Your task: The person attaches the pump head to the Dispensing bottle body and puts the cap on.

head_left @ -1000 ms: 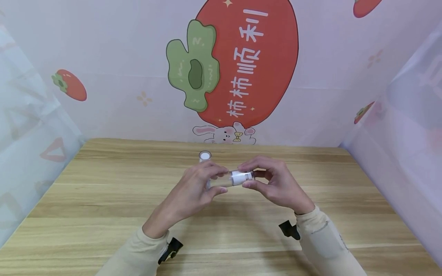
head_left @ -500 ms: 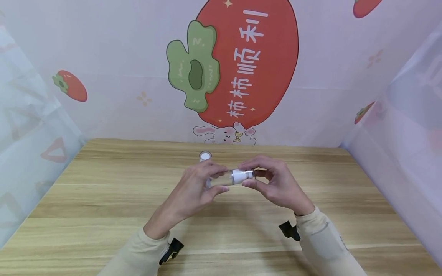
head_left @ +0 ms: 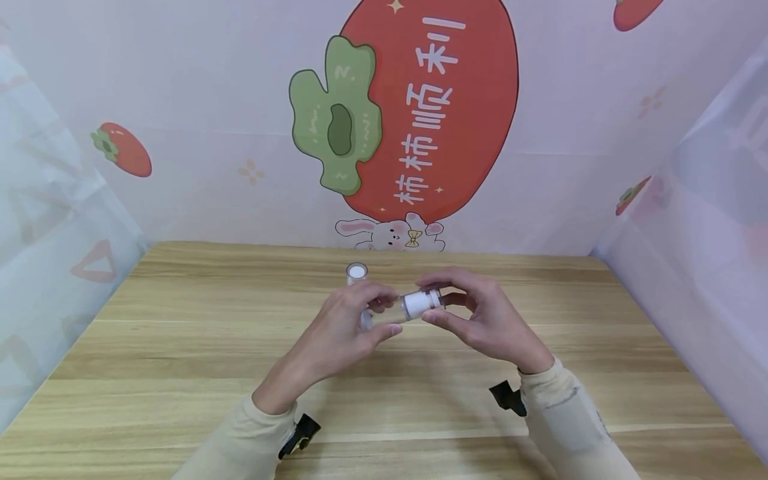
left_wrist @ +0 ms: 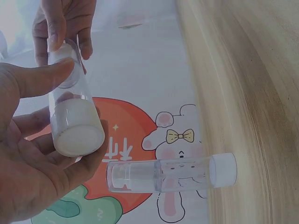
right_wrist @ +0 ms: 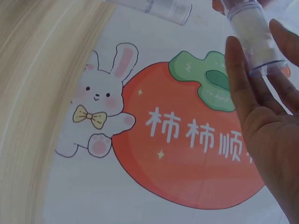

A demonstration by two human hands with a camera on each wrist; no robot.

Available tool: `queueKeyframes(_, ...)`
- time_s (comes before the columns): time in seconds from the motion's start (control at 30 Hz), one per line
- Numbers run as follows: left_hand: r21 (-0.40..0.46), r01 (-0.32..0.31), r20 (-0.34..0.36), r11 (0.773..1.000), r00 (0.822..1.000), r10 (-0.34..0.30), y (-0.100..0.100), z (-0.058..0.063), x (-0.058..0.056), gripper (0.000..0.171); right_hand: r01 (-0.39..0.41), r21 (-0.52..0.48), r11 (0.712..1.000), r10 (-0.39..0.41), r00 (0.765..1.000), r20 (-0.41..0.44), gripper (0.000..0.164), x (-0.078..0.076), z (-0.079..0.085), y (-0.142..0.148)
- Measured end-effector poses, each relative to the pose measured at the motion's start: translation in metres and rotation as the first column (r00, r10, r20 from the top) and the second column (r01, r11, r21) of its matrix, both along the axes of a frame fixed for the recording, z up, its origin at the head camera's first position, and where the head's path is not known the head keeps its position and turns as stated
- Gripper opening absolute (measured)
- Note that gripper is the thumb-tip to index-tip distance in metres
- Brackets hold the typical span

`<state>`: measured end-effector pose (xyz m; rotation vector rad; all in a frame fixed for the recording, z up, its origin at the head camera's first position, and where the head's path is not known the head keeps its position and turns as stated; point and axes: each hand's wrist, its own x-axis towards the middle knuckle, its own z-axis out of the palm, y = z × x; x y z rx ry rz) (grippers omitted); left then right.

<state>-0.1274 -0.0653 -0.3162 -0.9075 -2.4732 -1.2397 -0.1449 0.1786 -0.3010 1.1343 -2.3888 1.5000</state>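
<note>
In the head view both hands hold a small clear bottle with a white pump top under a clear cap point(head_left: 420, 304), tilted nearly sideways above the table. My left hand point(head_left: 342, 333) grips its clear body, thumb in front and fingers behind. The left wrist view shows the bottle's white base point(left_wrist: 78, 128) by that palm. My right hand point(head_left: 489, 317) pinches the cap end between thumb and fingers; the right wrist view shows the clear cap point(right_wrist: 257, 42) between them. Behind my left hand stands a second similar bottle point(head_left: 357, 273), upright and partly hidden by that hand.
A wooden table point(head_left: 210, 393) lies below the hands. Behind it hangs a pale printed sheet point(head_left: 228, 87) with a big red persimmon and a rabbit, and similar sheets close off the left and right sides. Black wrist mounts point(head_left: 300, 435) sit at both cuffs.
The cap end of the held bottle has tipped slightly upward, and my right hand has shifted a little to the right. My left hand and the standing bottle have barely moved.
</note>
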Motion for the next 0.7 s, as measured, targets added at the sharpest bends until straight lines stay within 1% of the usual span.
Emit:
queueKeyframes(0.1, 0.018, -0.005, 0.028, 1.000, 1.000, 0.004, 0.001, 0.000, 0.000, 0.039, 0.032, 0.031, 0.999, -0.032, 0.999, -0.011, 0.053, 0.000, 0.001, 0.003)
queueKeyframes(0.2, 0.065, -0.011, 0.088, 0.998, 0.996, 0.005, 0.000, 0.000, -0.001, 0.040, 0.054, 0.039, 0.998, -0.054, 0.999, -0.010, 0.058, -0.001, 0.003, 0.007)
queueKeyframes(0.33, 0.140, -0.041, 0.190, 0.989, 0.982, 0.014, -0.002, 0.002, -0.002, 0.039, 0.062, 0.031, 0.998, -0.062, 0.998, -0.009, 0.059, -0.002, 0.005, 0.009)
queueKeyframes(0.43, 0.184, -0.071, 0.249, 0.980, 0.968, 0.023, -0.003, 0.003, -0.002, 0.040, 0.073, 0.039, 0.997, -0.072, 0.997, -0.018, 0.060, -0.002, 0.006, 0.011)
queueKeyframes(0.53, 0.213, -0.095, 0.286, 0.972, 0.958, 0.031, -0.005, 0.005, -0.002, 0.042, 0.086, 0.058, 0.995, -0.085, 0.996, -0.023, 0.061, -0.002, 0.005, 0.012)
queueKeyframes(0.7, 0.248, -0.123, 0.313, 0.961, 0.949, 0.041, -0.007, 0.009, -0.003, 0.044, 0.097, 0.081, 0.992, -0.096, 0.995, -0.015, 0.062, -0.002, 0.006, 0.014)
